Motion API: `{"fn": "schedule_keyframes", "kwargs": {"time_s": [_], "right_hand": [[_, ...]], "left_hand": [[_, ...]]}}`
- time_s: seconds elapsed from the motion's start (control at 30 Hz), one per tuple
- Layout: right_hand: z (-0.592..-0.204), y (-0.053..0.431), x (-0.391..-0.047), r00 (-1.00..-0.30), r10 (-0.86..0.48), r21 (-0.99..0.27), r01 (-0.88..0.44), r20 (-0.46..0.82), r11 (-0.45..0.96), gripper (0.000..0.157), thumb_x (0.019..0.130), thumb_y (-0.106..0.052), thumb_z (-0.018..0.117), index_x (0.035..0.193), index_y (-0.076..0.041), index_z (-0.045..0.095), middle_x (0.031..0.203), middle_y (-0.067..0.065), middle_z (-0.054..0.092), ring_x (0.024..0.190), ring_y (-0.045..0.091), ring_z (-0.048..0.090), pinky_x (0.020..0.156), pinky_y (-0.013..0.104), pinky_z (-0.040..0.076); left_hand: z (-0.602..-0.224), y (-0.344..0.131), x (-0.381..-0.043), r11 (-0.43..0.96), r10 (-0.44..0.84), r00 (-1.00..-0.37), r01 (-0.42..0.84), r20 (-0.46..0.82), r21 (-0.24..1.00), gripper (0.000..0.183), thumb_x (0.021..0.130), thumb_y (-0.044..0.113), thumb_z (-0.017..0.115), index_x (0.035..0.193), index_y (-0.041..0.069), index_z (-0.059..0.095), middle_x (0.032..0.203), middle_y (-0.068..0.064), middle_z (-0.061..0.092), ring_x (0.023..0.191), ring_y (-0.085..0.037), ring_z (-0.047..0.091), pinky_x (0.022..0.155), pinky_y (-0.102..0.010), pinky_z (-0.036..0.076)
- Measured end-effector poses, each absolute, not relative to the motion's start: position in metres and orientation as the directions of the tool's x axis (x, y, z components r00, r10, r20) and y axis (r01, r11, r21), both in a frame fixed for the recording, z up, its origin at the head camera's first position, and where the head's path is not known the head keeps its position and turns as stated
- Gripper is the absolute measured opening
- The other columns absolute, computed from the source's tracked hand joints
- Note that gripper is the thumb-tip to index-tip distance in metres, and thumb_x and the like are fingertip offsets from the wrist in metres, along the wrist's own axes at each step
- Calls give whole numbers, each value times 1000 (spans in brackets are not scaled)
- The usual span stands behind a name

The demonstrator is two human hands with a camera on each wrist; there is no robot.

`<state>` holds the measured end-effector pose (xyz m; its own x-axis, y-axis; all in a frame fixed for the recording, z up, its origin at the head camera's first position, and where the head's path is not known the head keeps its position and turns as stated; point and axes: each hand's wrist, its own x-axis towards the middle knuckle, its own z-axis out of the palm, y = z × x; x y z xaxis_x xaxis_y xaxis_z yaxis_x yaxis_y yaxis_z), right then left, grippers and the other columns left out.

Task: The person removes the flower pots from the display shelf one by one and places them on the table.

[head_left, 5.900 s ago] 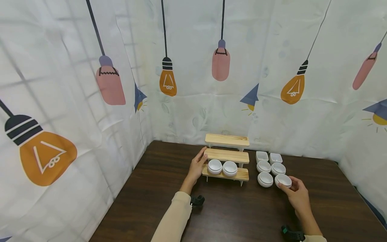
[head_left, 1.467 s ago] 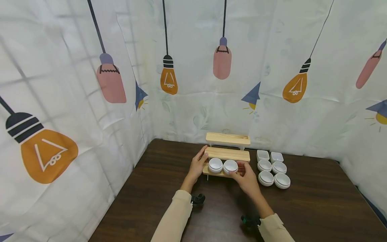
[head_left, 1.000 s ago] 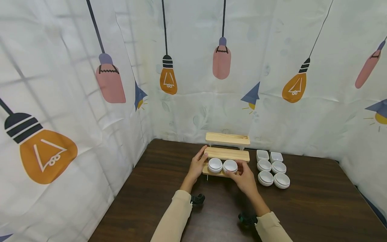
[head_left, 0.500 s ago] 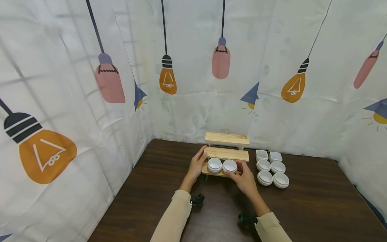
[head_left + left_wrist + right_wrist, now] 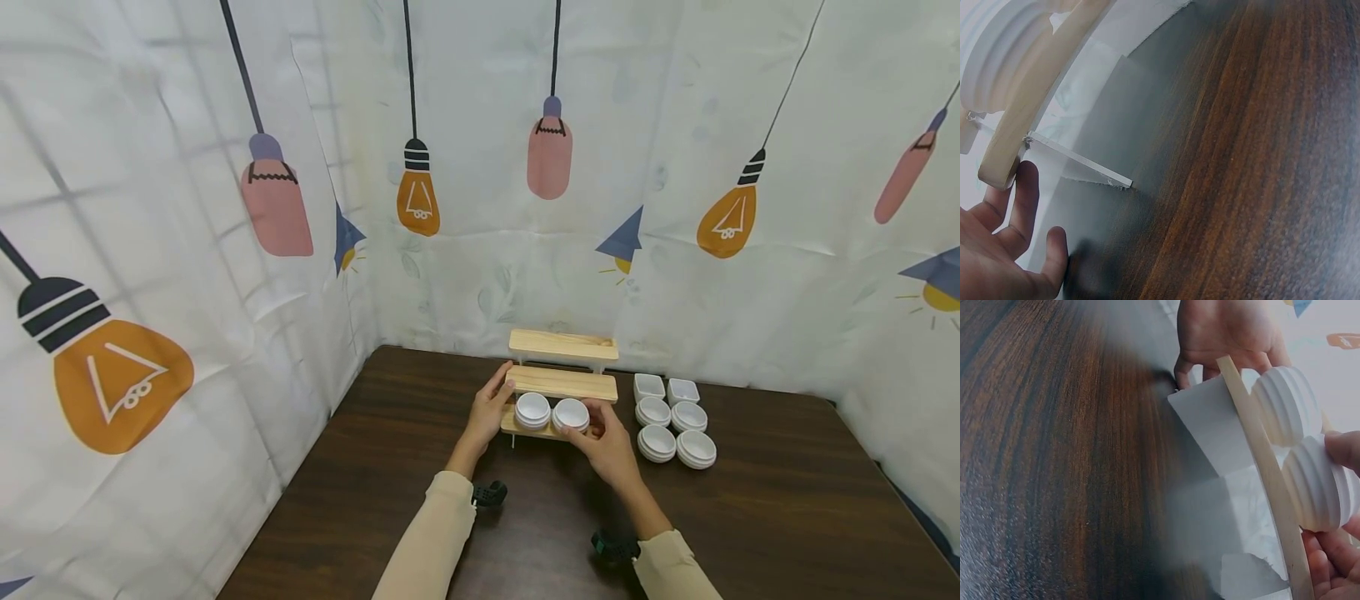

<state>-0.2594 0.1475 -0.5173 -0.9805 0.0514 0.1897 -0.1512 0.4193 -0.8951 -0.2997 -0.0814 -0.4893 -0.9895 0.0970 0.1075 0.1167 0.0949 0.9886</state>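
A three-tier wooden stand [image 5: 561, 382] with pale plank shelves stands near the back of the table. On its lowest shelf sit two stacks of white round bowls side by side, a left stack [image 5: 532, 411] and a right stack [image 5: 569, 414]. My left hand [image 5: 480, 422] grips the stand's left end; in the left wrist view its fingertips [image 5: 1027, 178] touch the plank's edge. My right hand [image 5: 611, 450] holds the right stack, thumb [image 5: 1342, 449] on one side and fingers below in the right wrist view. That hand hides the lowest shelf's right end.
Right of the stand are several more white dishes in two columns: square dishes [image 5: 649, 387] at the back, round bowl stacks [image 5: 696, 448] in front. The dark wooden table [image 5: 540, 533] meets a light curtain [image 5: 480, 275] printed with lamps behind and at the left.
Nearly six seconds ago my right hand was on the front right bowl stack beside the stand; it has since moved left to the shelf's right stack. Over the last second and a half, little differs.
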Motion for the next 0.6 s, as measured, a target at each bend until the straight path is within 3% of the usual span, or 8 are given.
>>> {"fn": "schedule_keyframes", "kwargs": {"time_s": [0.23,0.37,0.6], "right_hand": [[-517,148,-258,-981,65,-908,-145,184,393,56,83,-20,87,130,-9,59,128,14,68,119,26,61,95,36,47],[-518,149,-258,-981,72,-914,-140,180,381,57,84,-21,87,131,-9,58,128,14,68,117,25,61,94,32,46],[-517,151,-255,-981,56,-934,-161,188,320,58,85,-20,86,135,-8,58,125,14,68,111,18,60,90,25,45]], "left_hand": [[-489,-82,-300,107,109,-988,124,113,986,49,109,23,51,158,20,43,156,-14,49,104,-30,62,98,-50,48],[-489,-82,-300,111,110,-987,130,118,985,49,109,23,51,158,20,43,159,-13,46,105,-31,62,98,-48,49],[-491,-81,-299,90,105,-987,134,124,987,49,109,23,51,157,19,43,160,-15,43,107,-34,63,106,-56,46]]}}
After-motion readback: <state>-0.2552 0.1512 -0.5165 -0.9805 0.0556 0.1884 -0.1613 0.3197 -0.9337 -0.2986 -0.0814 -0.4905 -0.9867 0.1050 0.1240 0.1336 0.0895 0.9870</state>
